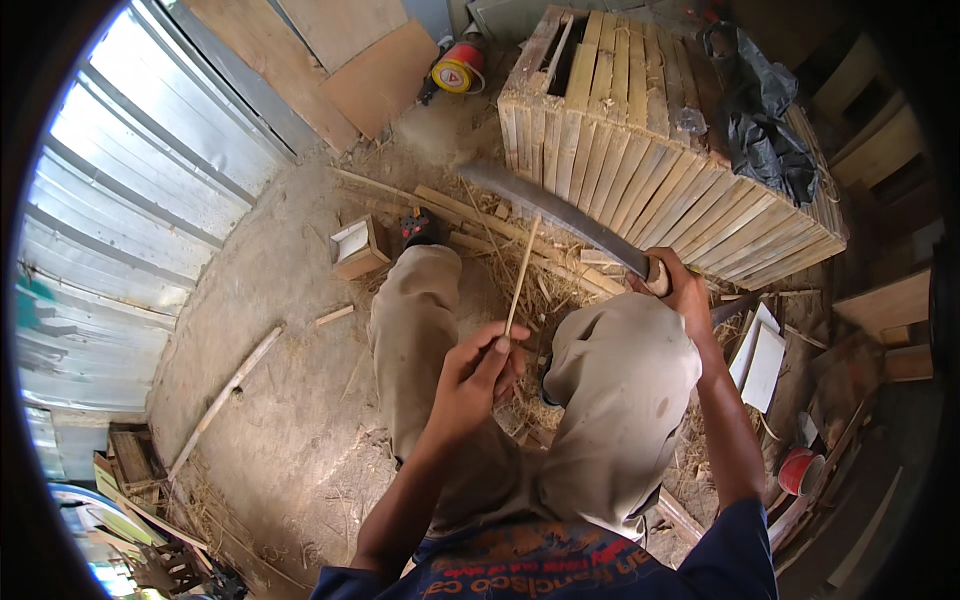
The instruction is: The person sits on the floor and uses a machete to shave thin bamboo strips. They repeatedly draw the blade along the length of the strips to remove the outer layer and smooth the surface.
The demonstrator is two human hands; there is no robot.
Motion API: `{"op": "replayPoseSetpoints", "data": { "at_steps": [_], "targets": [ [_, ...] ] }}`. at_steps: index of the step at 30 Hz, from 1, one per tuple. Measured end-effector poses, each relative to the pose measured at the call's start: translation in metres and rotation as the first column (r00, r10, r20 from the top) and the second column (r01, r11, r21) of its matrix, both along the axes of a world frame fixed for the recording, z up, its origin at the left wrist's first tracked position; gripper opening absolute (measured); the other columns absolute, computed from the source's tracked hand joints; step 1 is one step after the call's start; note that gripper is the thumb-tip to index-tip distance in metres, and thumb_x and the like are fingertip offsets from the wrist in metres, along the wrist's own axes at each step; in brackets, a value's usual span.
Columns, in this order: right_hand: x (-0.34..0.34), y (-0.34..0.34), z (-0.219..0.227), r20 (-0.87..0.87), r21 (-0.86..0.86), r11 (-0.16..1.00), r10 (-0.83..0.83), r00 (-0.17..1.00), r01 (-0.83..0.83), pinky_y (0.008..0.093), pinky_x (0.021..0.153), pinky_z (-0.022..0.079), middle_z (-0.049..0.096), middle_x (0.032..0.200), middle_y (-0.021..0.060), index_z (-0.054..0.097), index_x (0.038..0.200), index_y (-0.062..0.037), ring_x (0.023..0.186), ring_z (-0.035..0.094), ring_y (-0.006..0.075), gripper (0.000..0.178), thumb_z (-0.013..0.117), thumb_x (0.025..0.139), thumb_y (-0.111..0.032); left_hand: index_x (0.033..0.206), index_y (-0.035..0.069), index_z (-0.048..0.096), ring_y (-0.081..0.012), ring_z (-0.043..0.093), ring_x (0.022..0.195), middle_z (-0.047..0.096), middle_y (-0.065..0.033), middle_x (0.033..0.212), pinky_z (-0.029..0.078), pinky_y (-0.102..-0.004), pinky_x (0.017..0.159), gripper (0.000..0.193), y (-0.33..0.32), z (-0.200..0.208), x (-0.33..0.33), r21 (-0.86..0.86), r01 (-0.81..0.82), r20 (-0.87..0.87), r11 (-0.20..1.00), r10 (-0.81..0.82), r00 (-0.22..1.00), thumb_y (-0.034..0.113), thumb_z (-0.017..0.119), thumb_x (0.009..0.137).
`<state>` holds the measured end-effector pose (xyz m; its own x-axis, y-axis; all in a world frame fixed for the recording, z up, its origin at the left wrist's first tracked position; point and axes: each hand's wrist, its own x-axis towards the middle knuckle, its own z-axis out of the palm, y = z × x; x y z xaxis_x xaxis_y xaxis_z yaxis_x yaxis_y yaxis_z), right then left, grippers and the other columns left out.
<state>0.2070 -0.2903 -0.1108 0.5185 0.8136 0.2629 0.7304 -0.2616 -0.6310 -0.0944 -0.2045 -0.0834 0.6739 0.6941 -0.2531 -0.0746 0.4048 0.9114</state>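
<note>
Between the thumb and fingers of my left hand [482, 368] a thin wooden stick [521, 282] is pinched, its free end pointing away from me. My right hand [682, 290] is wrapped round the short wooden handle of a machete [570, 217]. The long dark blade runs out to the far left, with its tip a little blurred. The stick's far end reaches close to the blade; whether they touch I cannot tell. Both hands are over my bent knees in tan trousers.
A large slatted wooden crate [640, 150] with black plastic bags [765, 150] stands at the far right. Bamboo strips [470, 210] and shavings litter the floor beyond my knees. A small open box [360, 247] is near my left foot. A pole [225, 400] lies left, by a corrugated metal wall [120, 220].
</note>
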Motion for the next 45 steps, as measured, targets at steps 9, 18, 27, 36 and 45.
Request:
{"op": "replayPoseSetpoints", "data": {
  "at_steps": [9,18,27,36,45],
  "targets": [
    [0.002,0.035,0.046,-0.398,0.169,0.979,-0.041,0.916,0.117,0.0293,0.06,0.046,0.061,0.071,0.0025,0.061,0.093,-0.0017,0.065,0.057,0.0094,0.021,0.075,0.091,-0.018,0.124,0.001,0.061,-0.0034,0.041,0.057,0.058,-0.0029,0.082,0.033,-0.0203,0.048,0.026,0.019,0.034,0.024,0.021,-0.024,0.128,0.999,0.021,0.992,0.019,0.052,0.107],
    [-0.002,0.085,0.131,-0.396,0.31,0.944,0.236,0.888,-0.112,0.0281,0.065,0.051,0.065,0.075,0.0039,0.064,0.095,-0.0007,0.07,0.063,0.0106,0.024,0.077,0.088,-0.019,0.127,-0.002,0.061,-0.007,0.05,0.055,0.066,-0.0115,0.091,0.037,-0.0204,0.046,0.031,0.042,0.051,0.055,0.181,-0.034,0.132,0.983,0.01,0.991,0.018,0.058,0.103],
    [-0.006,0.148,0.167,-0.557,0.391,0.912,0.343,0.756,-0.125,0.0284,0.064,0.052,0.071,0.085,0.0088,0.066,0.1,0.0049,0.069,0.064,0.0131,0.021,0.075,0.09,-0.011,0.127,-0.002,0.061,-0.0069,0.054,0.057,0.069,-0.013,0.095,0.038,-0.0193,0.043,0.032,0.091,0.073,0.106,0.257,0.013,0.215,0.966,-0.071,0.974,0.017,0.062,0.101],
    [0.009,0.156,0.13,-0.622,0.276,0.944,0.321,0.714,-0.183,0.0273,0.057,0.048,0.067,0.081,0.0081,0.064,0.103,0.0047,0.064,0.059,0.0111,0.023,0.072,0.091,-0.013,0.138,0.002,0.059,-0.0036,0.04,0.05,0.066,-0.0097,0.086,0.031,-0.0189,0.046,0.038,0.107,0.034,0.105,0.171,0.033,0.26,0.985,-0.078,0.962,0.021,0.054,0.105],
    [0.009,0.129,0.11,-0.388,0.371,0.923,0.253,0.886,-0.101,0.0259,0.053,0.045,0.059,0.068,0.0017,0.062,0.103,-0.0008,0.058,0.055,0.0071,0.023,0.065,0.098,-0.022,0.149,0.012,0.05,-0.0049,0.042,0.052,0.061,-0.0035,0.08,0.032,-0.0199,0.048,0.044,0.124,0.034,0.092,-0.089,-0.068,0.325,0.994,0.094,0.941,0.016,0.052,0.105]
  ]
}}
